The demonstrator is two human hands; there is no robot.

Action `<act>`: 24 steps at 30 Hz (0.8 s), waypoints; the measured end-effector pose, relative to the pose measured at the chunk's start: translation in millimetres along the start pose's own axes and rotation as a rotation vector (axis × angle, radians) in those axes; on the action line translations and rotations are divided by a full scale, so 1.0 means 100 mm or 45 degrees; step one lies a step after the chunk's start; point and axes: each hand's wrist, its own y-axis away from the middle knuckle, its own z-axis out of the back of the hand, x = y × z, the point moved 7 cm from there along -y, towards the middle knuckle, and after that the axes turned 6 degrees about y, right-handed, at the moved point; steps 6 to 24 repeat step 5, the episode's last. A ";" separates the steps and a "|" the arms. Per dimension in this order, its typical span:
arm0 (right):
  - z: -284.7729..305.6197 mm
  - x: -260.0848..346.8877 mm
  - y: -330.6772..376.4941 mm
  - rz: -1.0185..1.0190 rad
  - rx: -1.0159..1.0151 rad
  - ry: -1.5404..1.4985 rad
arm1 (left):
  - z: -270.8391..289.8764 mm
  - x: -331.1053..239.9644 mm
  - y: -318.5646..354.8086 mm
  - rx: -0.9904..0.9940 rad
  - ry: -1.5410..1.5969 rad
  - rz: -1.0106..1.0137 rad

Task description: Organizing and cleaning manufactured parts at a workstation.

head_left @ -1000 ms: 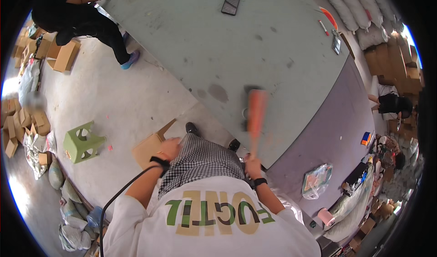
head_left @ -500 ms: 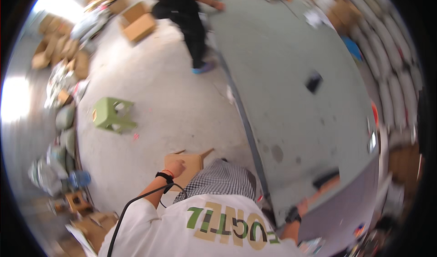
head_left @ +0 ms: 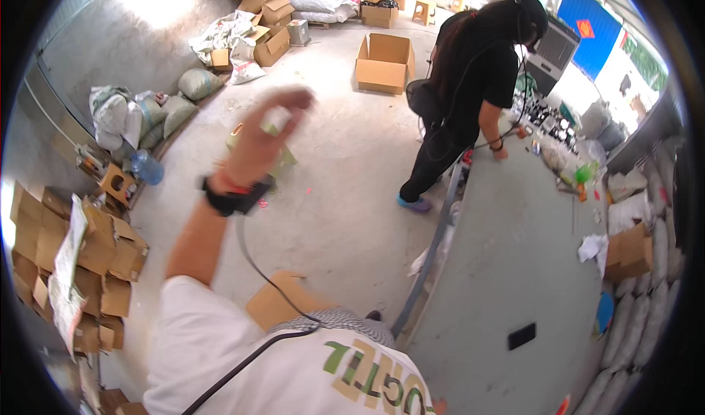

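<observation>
My left hand [head_left: 257, 143] is raised in front of me over the floor, smeared by motion. Its fingers curve with a gap beside the thumb, and nothing shows in them. A black band [head_left: 233, 198] is round that wrist, and a black cable [head_left: 257, 257] hangs from it across my shirt. Behind the hand a green plastic stool [head_left: 283, 164] is partly covered. Of my right hand [head_left: 439, 406] only a sliver of skin seems to show at the lower edge. A black phone [head_left: 521, 336] lies on the grey-green table [head_left: 470, 283] to my right.
A person in black [head_left: 470, 84] leans over the table's far end, one hand on its edge. Near my legs is a tan stool [head_left: 275, 301]. An open carton [head_left: 384, 66] stands on the floor. Flattened cartons [head_left: 95, 253] and sacks [head_left: 150, 117] line the left wall; more sacks [head_left: 631, 334] are stacked right.
My left hand has risen from above the tan stool and moved forward. My right hand has almost left the picture. The view has swung left and upward, showing more of the far room.
</observation>
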 end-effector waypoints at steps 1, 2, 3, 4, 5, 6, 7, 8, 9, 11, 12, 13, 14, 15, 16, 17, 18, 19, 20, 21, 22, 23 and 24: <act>0.19 0.04 -0.24 -0.006 -0.039 0.102 | 0.37 -0.14 -0.10 -0.185 -0.056 -0.081; 0.22 0.40 -0.75 0.196 -0.131 0.042 | 0.74 -0.39 -0.22 -0.253 -0.191 -0.185; 0.44 1.11 -1.18 0.241 0.046 -0.049 | 1.05 -0.71 -0.21 -0.316 0.021 -0.434; 0.55 1.54 -1.44 0.358 0.199 -0.143 | 1.28 -0.89 -0.30 -0.235 -0.237 -0.583; 0.76 2.16 -1.67 0.559 0.278 -0.093 | 1.45 -1.14 -0.27 -0.153 -0.438 -0.700; 0.76 2.16 -1.67 0.559 0.278 -0.093 | 1.45 -1.14 -0.27 -0.153 -0.438 -0.700; 0.76 2.16 -1.67 0.559 0.278 -0.093 | 1.45 -1.14 -0.27 -0.153 -0.438 -0.700; 0.76 2.16 -1.67 0.559 0.278 -0.093 | 1.45 -1.14 -0.27 -0.153 -0.438 -0.700; 0.76 2.16 -1.67 0.559 0.278 -0.093 | 1.45 -1.14 -0.27 -0.153 -0.438 -0.700; 0.76 2.16 -1.67 0.559 0.278 -0.093 | 1.45 -1.14 -0.27 -0.153 -0.438 -0.700; 0.76 2.16 -1.67 0.559 0.278 -0.093 | 1.45 -1.14 -0.27 -0.153 -0.438 -0.700; 0.76 2.16 -1.67 0.559 0.278 -0.093 | 1.45 -1.14 -0.27 -0.153 -0.438 -0.700; 0.76 2.16 -1.67 0.559 0.278 -0.093 | 1.45 -1.14 -0.27 -0.153 -0.438 -0.700; 0.76 2.16 -1.67 0.559 0.278 -0.093 | 1.45 -1.14 -0.27 -0.153 -0.438 -0.700; 0.76 2.16 -1.67 0.559 0.278 -0.093 | 1.45 -1.14 -0.27 -0.153 -0.438 -0.700; 0.76 2.16 -1.67 0.559 0.278 -0.093 | 1.45 -1.14 -0.27 -0.153 -0.438 -0.700; 0.76 2.16 -1.67 0.559 0.278 -0.093 | 1.45 -1.14 -0.27 -0.153 -0.438 -0.700; 0.76 2.16 -1.67 0.559 0.278 -0.093 | 1.45 -1.14 -0.27 -0.153 -0.438 -0.700; 0.76 2.16 -1.67 0.559 0.278 -0.093 | 1.45 -1.14 -0.27 -0.153 -0.438 -0.700; 0.76 2.16 -1.67 0.559 0.278 -0.093 | 1.45 -1.14 -0.27 -0.153 -0.438 -0.700; 0.76 2.16 -1.67 0.559 0.278 -0.093 | 1.45 -1.14 -0.27 -0.153 -0.438 -0.700; 0.76 2.16 -1.67 0.559 0.278 -0.093 | 1.45 -1.14 -0.27 -0.153 -0.438 -0.700; 0.76 2.16 -1.67 0.559 0.278 -0.093 | 1.45 -1.14 -0.27 -0.153 -0.438 -0.700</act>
